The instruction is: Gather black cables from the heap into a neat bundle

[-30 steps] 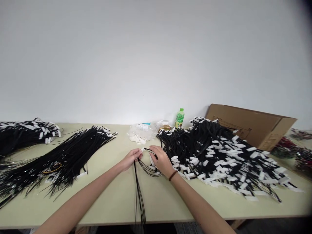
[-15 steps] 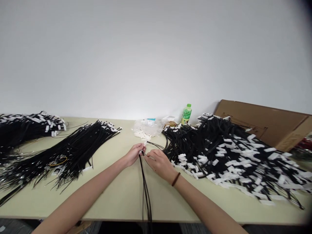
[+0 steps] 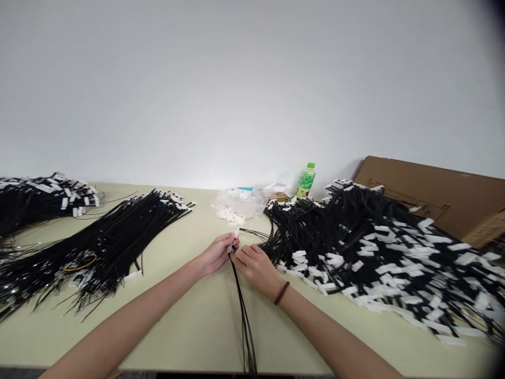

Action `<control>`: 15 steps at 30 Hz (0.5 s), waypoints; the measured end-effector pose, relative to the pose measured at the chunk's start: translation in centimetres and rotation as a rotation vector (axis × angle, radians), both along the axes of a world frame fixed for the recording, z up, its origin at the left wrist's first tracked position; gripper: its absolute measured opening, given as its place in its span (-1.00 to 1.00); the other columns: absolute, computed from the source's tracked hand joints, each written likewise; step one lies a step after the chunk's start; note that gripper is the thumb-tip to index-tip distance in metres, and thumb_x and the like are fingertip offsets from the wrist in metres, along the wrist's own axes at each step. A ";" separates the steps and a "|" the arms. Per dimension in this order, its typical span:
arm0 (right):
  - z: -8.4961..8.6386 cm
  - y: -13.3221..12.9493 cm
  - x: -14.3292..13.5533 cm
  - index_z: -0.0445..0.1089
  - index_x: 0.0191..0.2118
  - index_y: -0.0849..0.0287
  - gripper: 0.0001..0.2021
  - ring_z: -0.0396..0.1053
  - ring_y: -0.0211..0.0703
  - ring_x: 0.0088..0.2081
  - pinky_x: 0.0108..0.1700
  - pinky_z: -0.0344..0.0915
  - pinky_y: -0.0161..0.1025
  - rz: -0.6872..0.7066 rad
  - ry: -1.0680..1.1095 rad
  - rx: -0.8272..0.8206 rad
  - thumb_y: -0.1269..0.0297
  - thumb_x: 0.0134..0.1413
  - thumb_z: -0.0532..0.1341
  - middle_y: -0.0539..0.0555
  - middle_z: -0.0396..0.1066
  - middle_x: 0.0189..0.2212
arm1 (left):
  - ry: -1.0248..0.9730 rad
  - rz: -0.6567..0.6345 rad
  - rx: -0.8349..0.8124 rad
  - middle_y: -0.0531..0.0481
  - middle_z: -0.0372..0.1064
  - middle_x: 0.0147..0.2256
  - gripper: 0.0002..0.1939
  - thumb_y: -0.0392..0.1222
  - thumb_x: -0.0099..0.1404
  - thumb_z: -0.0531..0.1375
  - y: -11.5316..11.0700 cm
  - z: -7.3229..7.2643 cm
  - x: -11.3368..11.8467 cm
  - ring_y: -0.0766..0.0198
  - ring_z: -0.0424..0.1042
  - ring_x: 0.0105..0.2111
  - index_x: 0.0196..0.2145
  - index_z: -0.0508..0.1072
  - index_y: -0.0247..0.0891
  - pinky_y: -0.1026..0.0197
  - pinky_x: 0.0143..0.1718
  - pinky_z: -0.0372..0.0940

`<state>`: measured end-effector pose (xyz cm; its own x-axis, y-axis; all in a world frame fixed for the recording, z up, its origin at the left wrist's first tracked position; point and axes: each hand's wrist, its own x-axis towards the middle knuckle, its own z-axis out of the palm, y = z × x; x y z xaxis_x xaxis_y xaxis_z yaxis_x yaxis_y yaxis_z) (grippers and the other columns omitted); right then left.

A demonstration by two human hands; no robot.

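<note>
Over the middle of the table, my left hand (image 3: 218,251) is closed on a small white connector (image 3: 237,231). My right hand (image 3: 254,268) meets it from the right, fingers pinched on thin black wires at the connector's near side. A few black cables (image 3: 245,321) hang from between the hands down past the table's front edge. Other thin black wires (image 3: 254,231) run from the connector toward the pile on the right. The fingertips hide the exact contact between wire and connector.
A clear plastic bag (image 3: 240,202) with loose white connectors lies beyond my hands. Black cables with white tags are heaped at the right (image 3: 379,252) and left (image 3: 118,237). A green-capped bottle (image 3: 305,180) and cardboard (image 3: 426,195) stand at the back.
My right hand has moved in closer to my left, its fingers now against the connector's near side. The whole view has shifted slightly.
</note>
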<state>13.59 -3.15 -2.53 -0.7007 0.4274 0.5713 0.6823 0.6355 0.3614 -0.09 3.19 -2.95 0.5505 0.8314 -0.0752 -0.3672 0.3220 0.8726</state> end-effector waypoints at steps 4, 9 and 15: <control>0.0 0.0 -0.2 0.30 -0.39 0.30 -0.88 0.12 -0.15 -0.31 -0.32 0.10 -0.19 0.006 -0.012 0.012 0.47 0.11 0.05 0.07 0.23 -0.39 | -0.019 0.005 -0.027 0.09 0.17 -0.55 -0.84 -0.19 0.12 0.17 -0.1 -0.1 0.0 0.45 0.16 -0.56 -0.49 0.31 -0.35 0.37 -0.49 0.07; -0.2 0.1 -0.2 0.30 -0.38 0.29 -0.89 0.13 -0.15 -0.31 -0.31 0.10 -0.19 -0.007 0.012 -0.012 0.46 0.11 0.05 0.07 0.24 -0.39 | -0.019 0.029 -0.071 0.09 0.17 -0.55 -0.84 -0.18 0.08 0.20 -0.4 0.0 0.0 0.44 0.17 -0.54 -0.49 0.32 -0.34 0.36 -0.47 0.07; -0.1 0.1 -0.2 0.30 -0.28 0.27 -0.90 0.15 -0.16 -0.32 -0.30 0.10 -0.19 -0.009 0.109 -0.092 0.43 0.11 0.07 0.07 0.27 -0.40 | 0.010 0.032 -0.077 0.10 0.14 -0.54 -0.78 -0.10 0.06 0.21 -1.0 0.7 0.1 0.43 0.14 -0.53 -0.50 0.30 -0.32 0.35 -0.46 0.05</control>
